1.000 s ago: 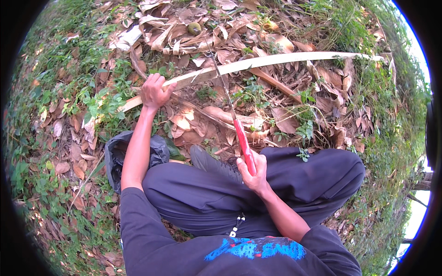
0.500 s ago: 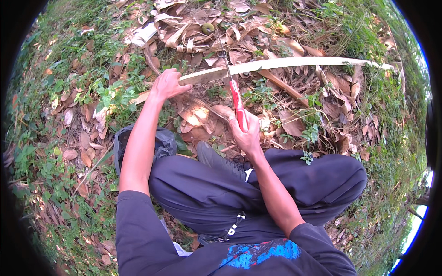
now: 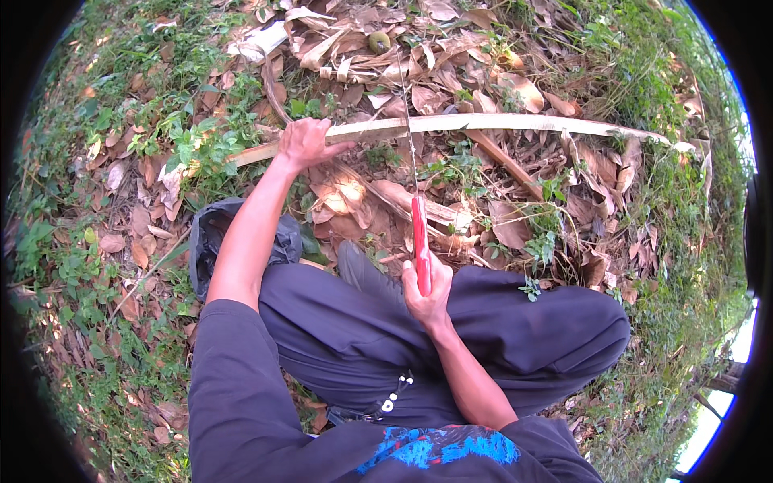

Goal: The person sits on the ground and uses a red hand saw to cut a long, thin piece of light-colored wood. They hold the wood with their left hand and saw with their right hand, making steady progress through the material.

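A long pale wooden strip (image 3: 499,121) runs crosswise in front of me, its left part under my left hand (image 3: 304,145). The fingers of that hand are wrapped over the strip, thumb stretched to the right along it. My right hand (image 3: 429,291) is closed round the red handle of a hand saw (image 3: 419,229), held close to my knees. The saw's thin blade, seen nearly edge-on, points away from me and crosses the strip right of my left hand. Where the teeth meet the wood is too small to make out.
A dark plastic bag (image 3: 211,241) lies beside my left knee. Dry leaves (image 3: 346,189) and green weeds cover the ground. A brown stick (image 3: 507,165) lies beneath the strip, and a round greenish fruit (image 3: 379,42) rests farther off. My crossed legs (image 3: 531,330) take up the near side.
My right hand has drawn the saw back toward me, so its handle is now well away from the strip. My left hand remains on the strip.
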Demonstrator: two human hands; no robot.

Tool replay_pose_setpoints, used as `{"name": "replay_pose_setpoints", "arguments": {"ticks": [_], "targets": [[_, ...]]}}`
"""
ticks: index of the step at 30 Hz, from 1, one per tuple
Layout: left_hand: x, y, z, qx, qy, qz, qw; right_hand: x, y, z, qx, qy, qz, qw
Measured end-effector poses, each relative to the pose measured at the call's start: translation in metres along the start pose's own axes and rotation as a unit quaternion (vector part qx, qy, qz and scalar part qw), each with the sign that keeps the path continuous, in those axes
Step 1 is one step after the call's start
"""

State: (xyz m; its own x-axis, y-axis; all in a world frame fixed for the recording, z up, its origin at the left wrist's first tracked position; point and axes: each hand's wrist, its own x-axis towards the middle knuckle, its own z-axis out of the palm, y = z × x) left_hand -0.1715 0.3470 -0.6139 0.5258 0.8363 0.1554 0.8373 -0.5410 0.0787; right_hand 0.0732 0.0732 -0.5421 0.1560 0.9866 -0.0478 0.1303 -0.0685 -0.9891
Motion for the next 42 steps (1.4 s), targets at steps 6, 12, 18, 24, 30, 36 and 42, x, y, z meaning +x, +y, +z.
{"name": "replay_pose_setpoints", "arguments": {"ticks": [6,12,18,24,30,36,42], "targets": [[0.006,0.001,-0.005,0.002,-0.017,-0.015,1.000,0.003,-0.003,0.002,0.020,0.002,0.002,1.000],[0.004,0.003,-0.003,-0.001,-0.016,-0.018,1.000,0.056,0.012,0.006,0.003,0.040,-0.044,0.998],[0.005,0.002,-0.003,0.009,-0.001,-0.015,1.000,0.103,0.015,0.013,-0.026,0.059,-0.066,0.996],[0.003,0.001,-0.003,0.017,-0.014,-0.025,0.999,0.050,0.023,0.010,0.014,0.037,-0.030,0.999],[0.003,0.004,-0.006,0.003,-0.012,-0.022,1.000,-0.022,0.007,-0.019,0.003,0.011,0.006,1.000],[0.005,0.002,-0.002,0.007,-0.009,-0.019,1.000,-0.022,0.012,-0.026,0.007,-0.004,-0.006,1.000],[0.002,0.001,0.001,0.010,-0.005,-0.011,1.000,0.050,0.025,-0.004,-0.010,0.029,-0.065,0.997]]}}
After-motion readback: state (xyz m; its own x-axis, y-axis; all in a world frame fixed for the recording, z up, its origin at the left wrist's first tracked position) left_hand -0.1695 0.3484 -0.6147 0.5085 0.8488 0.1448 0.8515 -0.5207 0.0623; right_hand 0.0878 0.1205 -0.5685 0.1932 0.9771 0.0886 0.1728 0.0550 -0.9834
